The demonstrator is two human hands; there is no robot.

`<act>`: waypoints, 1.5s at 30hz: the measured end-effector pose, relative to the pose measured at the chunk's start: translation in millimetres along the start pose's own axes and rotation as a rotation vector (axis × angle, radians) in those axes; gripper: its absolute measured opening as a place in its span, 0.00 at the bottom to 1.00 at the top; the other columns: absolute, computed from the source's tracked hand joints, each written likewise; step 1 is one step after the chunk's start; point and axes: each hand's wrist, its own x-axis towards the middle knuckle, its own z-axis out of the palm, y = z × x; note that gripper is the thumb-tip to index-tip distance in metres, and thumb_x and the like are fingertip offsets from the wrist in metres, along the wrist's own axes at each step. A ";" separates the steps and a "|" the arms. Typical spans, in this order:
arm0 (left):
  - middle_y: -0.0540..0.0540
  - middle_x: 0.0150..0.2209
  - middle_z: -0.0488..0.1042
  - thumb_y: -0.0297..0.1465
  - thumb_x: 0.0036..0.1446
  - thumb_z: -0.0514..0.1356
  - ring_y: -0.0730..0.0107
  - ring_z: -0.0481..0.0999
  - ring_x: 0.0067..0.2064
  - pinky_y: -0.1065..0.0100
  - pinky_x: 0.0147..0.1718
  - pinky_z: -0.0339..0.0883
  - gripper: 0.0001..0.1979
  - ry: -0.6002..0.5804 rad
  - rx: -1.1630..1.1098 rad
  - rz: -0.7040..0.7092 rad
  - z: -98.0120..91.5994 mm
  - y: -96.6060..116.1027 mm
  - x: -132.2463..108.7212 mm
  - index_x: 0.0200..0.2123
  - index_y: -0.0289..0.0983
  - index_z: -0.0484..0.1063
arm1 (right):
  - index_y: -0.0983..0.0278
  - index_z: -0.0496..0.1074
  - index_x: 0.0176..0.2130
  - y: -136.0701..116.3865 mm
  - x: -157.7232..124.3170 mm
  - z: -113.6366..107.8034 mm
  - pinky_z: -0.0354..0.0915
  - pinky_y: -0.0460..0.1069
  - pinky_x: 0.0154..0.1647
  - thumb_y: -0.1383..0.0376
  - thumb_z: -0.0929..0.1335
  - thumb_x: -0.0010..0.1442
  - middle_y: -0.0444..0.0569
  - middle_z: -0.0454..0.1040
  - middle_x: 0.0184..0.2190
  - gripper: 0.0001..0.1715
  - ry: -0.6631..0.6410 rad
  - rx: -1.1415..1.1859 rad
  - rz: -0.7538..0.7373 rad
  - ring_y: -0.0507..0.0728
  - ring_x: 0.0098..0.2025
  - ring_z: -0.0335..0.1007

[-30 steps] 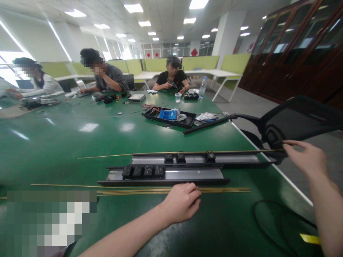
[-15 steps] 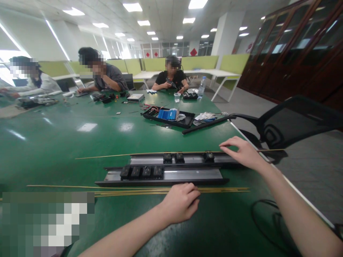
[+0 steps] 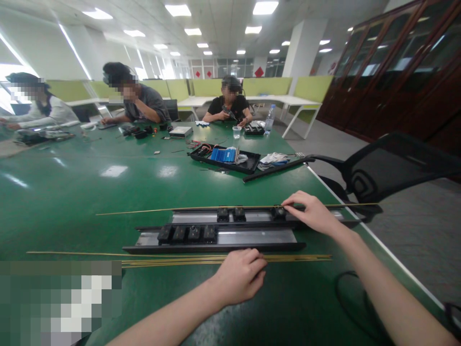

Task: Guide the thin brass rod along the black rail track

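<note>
My left hand (image 3: 239, 276) lies across a bundle of thin brass-coloured rods (image 3: 158, 263) on the green table, fingers curled over them. My right hand (image 3: 311, 211) has thumb and forefinger pinched at a single thin brass-coloured rod (image 3: 140, 212), beside a small black block (image 3: 278, 212). That rod runs along the far edge of the farther metal rail (image 3: 257, 215); two more black blocks (image 3: 230, 214) sit in its channel. The nearer rail (image 3: 257, 237) holds several black blocks (image 3: 187, 234) side by side at its left.
A black tray (image 3: 248, 166) with a blue finned part (image 3: 223, 154), gloves (image 3: 275, 159) and a black bar (image 3: 273, 170) lie beyond the rails. A chair (image 3: 392, 163) stands at the right edge; a cable (image 3: 345, 307) lies below. Three people sit across the green table (image 3: 144, 187).
My right hand has moved left and slightly down, its fingertips now at the rod beside the rightmost block. My left hand stays on the bundle. The view has shifted slightly.
</note>
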 end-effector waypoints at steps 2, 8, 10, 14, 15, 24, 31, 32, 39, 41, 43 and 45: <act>0.43 0.42 0.75 0.29 0.64 0.55 0.63 0.78 0.41 0.64 0.40 0.74 0.10 0.009 -0.005 0.002 0.1 -0.1 -0.1 0.46 0.37 0.73 | 0.59 0.78 0.37 -0.5 0.0 1.1 0.69 0.55 0.46 0.58 0.66 0.63 0.49 0.79 0.37 0.11 0.005 0.008 0.005 0.58 0.43 0.72; 0.42 0.42 0.75 0.29 0.63 0.56 0.62 0.78 0.41 0.64 0.41 0.75 0.10 0.013 -0.012 0.003 -0.6 0.5 0.1 0.46 0.37 0.73 | 0.58 0.79 0.37 -1.3 0.0 1.4 0.69 0.56 0.47 0.57 0.66 0.63 0.49 0.79 0.38 0.12 0.002 0.037 0.023 0.59 0.43 0.73; 0.42 0.42 0.75 0.29 0.63 0.55 0.62 0.78 0.41 0.63 0.40 0.75 0.10 0.010 -0.008 0.002 -1.3 0.9 0.6 0.46 0.36 0.73 | 0.57 0.79 0.38 -1.7 0.1 1.6 0.70 0.56 0.47 0.58 0.66 0.63 0.49 0.80 0.39 0.12 0.004 0.044 0.031 0.59 0.43 0.73; 0.42 0.42 0.75 0.29 0.64 0.55 0.62 0.78 0.42 0.63 0.41 0.75 0.10 0.000 -0.005 0.000 -1.8 1.1 1.4 0.46 0.36 0.73 | 0.58 0.80 0.38 -1.4 -0.2 1.8 0.70 0.56 0.47 0.57 0.66 0.63 0.50 0.80 0.39 0.13 0.003 0.050 0.040 0.59 0.43 0.74; 0.42 0.42 0.75 0.29 0.64 0.55 0.62 0.78 0.42 0.63 0.41 0.75 0.10 -0.001 -0.005 -0.001 -1.7 1.0 1.3 0.46 0.37 0.73 | 0.58 0.80 0.38 -0.9 -0.5 1.7 0.70 0.56 0.47 0.57 0.66 0.63 0.50 0.80 0.39 0.13 0.000 0.050 0.041 0.59 0.43 0.74; 0.42 0.43 0.75 0.28 0.64 0.55 0.62 0.78 0.42 0.63 0.42 0.75 0.10 0.001 -0.006 -0.006 0.5 0.6 -0.3 0.46 0.37 0.73 | 0.58 0.79 0.37 2.0 -1.6 0.5 0.70 0.54 0.45 0.56 0.67 0.61 0.50 0.79 0.38 0.13 -0.002 0.053 0.056 0.58 0.42 0.74; 0.42 0.44 0.75 0.28 0.64 0.55 0.61 0.78 0.43 0.63 0.42 0.75 0.11 -0.003 -0.023 -0.007 -0.7 0.9 0.5 0.47 0.37 0.73 | 0.58 0.79 0.36 -0.3 -0.7 0.3 0.71 0.55 0.44 0.56 0.68 0.61 0.50 0.79 0.37 0.13 0.014 0.073 0.067 0.59 0.40 0.74; 0.42 0.44 0.75 0.29 0.64 0.56 0.61 0.78 0.43 0.63 0.42 0.75 0.11 -0.004 -0.025 -0.009 0.0 0.4 0.2 0.48 0.37 0.73 | 0.58 0.79 0.36 -0.6 -0.8 0.4 0.71 0.55 0.44 0.56 0.68 0.61 0.50 0.79 0.37 0.13 0.014 0.075 0.068 0.59 0.41 0.74; 0.42 0.43 0.75 0.28 0.64 0.55 0.61 0.78 0.43 0.63 0.42 0.75 0.10 0.005 -0.018 -0.005 1.0 -0.2 0.4 0.47 0.37 0.73 | 0.58 0.80 0.36 1.1 -1.3 1.6 0.71 0.56 0.46 0.56 0.67 0.61 0.50 0.80 0.38 0.13 0.021 0.079 0.063 0.59 0.41 0.75; 0.42 0.43 0.75 0.28 0.64 0.55 0.61 0.78 0.42 0.63 0.42 0.75 0.10 0.008 -0.018 -0.002 0.3 0.2 1.0 0.47 0.37 0.73 | 0.59 0.80 0.37 1.7 -1.6 1.7 0.71 0.56 0.45 0.56 0.67 0.61 0.50 0.80 0.38 0.13 0.017 0.078 0.065 0.58 0.41 0.75; 0.42 0.43 0.75 0.29 0.64 0.55 0.61 0.78 0.42 0.63 0.42 0.75 0.11 0.006 -0.018 -0.001 -0.3 0.5 1.4 0.47 0.37 0.73 | 0.59 0.80 0.37 2.0 -1.9 1.5 0.71 0.55 0.45 0.56 0.67 0.62 0.50 0.80 0.38 0.13 0.010 0.076 0.070 0.58 0.41 0.75; 0.42 0.43 0.75 0.28 0.64 0.55 0.61 0.78 0.42 0.62 0.42 0.75 0.11 0.007 -0.016 -0.001 -0.7 0.6 1.4 0.47 0.36 0.73 | 0.58 0.80 0.37 2.5 -2.3 1.3 0.71 0.55 0.45 0.56 0.67 0.62 0.50 0.79 0.38 0.13 0.004 0.074 0.074 0.58 0.42 0.75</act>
